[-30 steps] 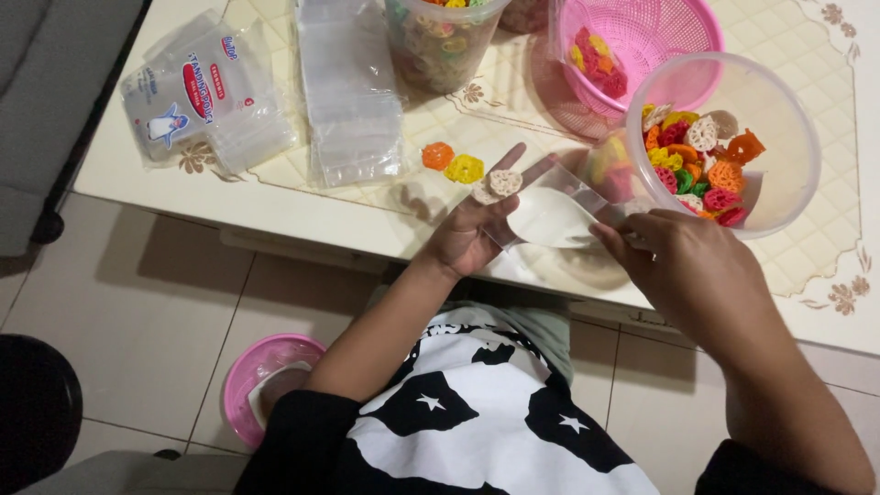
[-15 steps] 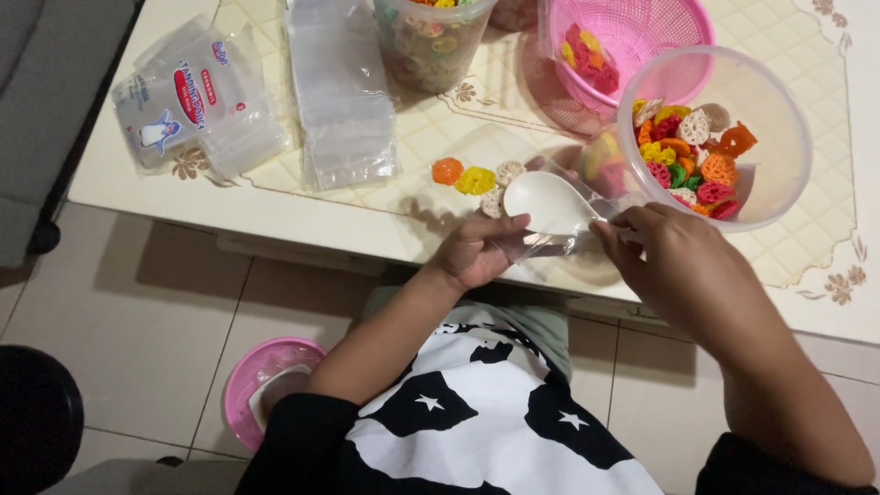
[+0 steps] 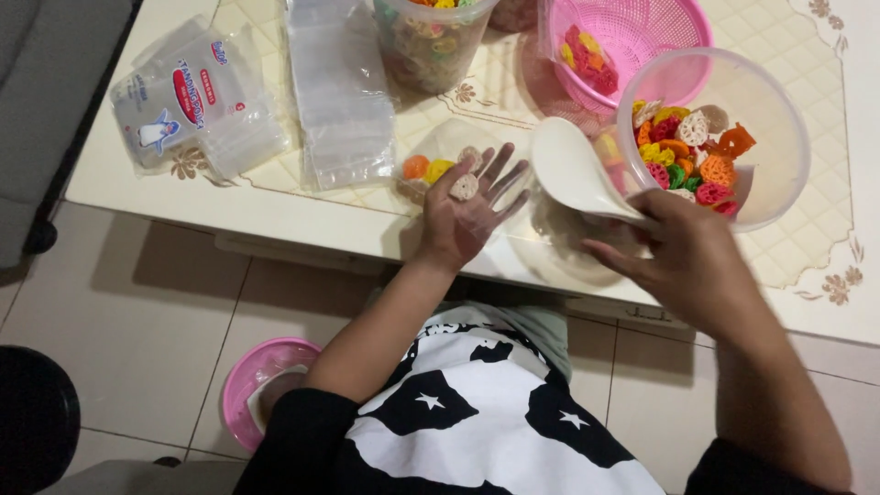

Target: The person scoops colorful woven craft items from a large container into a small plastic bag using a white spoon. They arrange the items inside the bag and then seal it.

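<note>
I see a smooth white plastic scoop (image 3: 576,174) gripped in the right hand (image 3: 683,261), its broad bowl tilted against the rim of a translucent round tub (image 3: 775,110) filled with ridged, wheel-shaped crackers in orange, red, green and yellow. The left hand (image 3: 467,213) lies palm up, fingers spread apart, over a clear plastic bag (image 3: 440,147) on the table (image 3: 302,215), with one pale lacy cracker (image 3: 464,187) resting on it.
</note>
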